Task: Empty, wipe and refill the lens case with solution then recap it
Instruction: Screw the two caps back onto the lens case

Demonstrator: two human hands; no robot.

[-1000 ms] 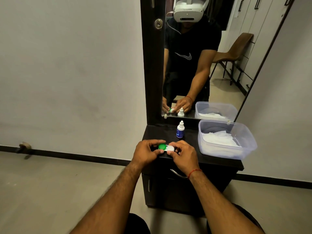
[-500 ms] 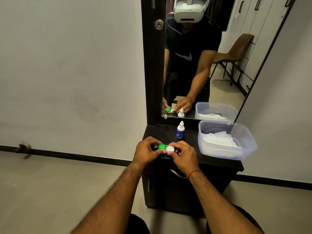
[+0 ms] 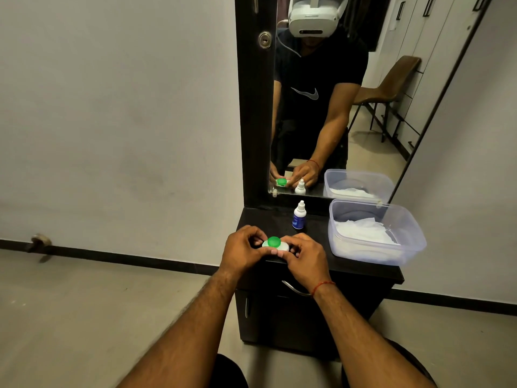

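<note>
- The lens case (image 3: pixel 275 245), white with a green cap (image 3: pixel 273 241) on its left half, sits between both hands just above the front edge of the dark table (image 3: pixel 361 268).
- The left hand (image 3: pixel 242 252) has its grip closed on the case's left end; the right hand (image 3: pixel 306 260) pinches the right end.
- A small solution bottle (image 3: pixel 299 219) stands upright just behind the hands.
- A clear plastic tub (image 3: pixel 376 232) holding white tissue (image 3: pixel 361 233) sits at the table's right.
- A mirror (image 3: pixel 335 93) rises behind; grey walls and pale floor lie around.

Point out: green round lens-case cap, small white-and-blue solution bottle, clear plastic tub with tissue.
green round lens-case cap (image 3: pixel 273 241), head view, cap top
small white-and-blue solution bottle (image 3: pixel 299 221), head view, blue label
clear plastic tub (image 3: pixel 363 252), head view, front wall
</note>
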